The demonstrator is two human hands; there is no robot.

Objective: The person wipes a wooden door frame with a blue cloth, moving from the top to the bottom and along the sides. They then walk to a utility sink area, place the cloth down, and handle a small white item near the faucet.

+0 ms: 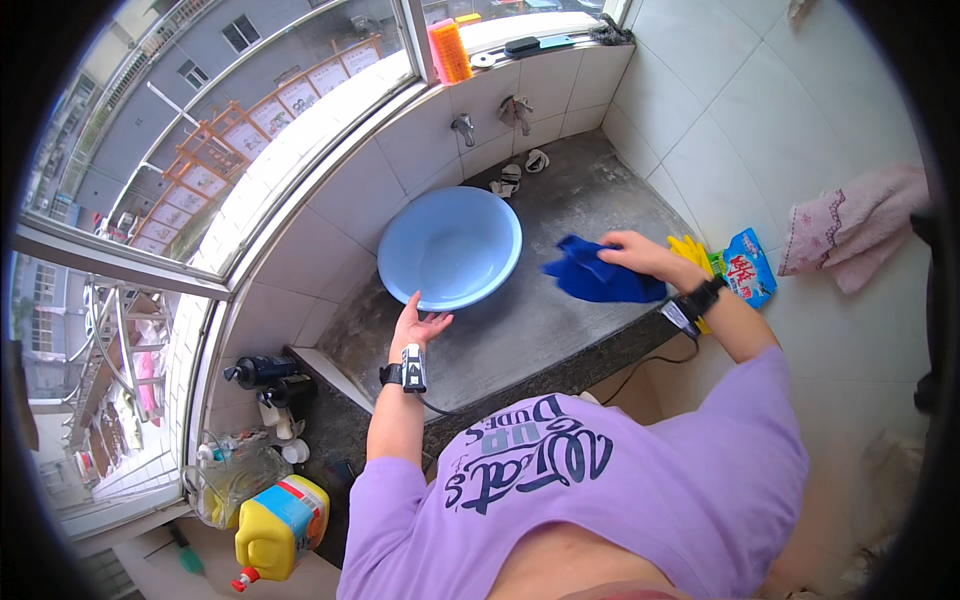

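A light blue plastic basin point(454, 247) rests on the dark stone sink slab, near the tiled wall under the window. My left hand point(420, 322) is at the basin's near rim, palm up with fingers spread; whether it bears any of the basin's weight I cannot tell. To the right of the basin, my right hand point(630, 251) pinches the upper part of a deep blue cloth point(600, 277), which spreads over the slab close to its front edge. Each wrist wears a strapped device with a cable.
Two metal taps point(464, 129) stick out of the wall behind the basin, white rolled items point(507, 181) below them. Yellow rubber gloves point(690, 255) and a blue packet point(750, 270) sit at right. Dark bottles point(262, 371) and a yellow jug point(281, 525) stand at left. A pink towel point(855, 225) hangs right.
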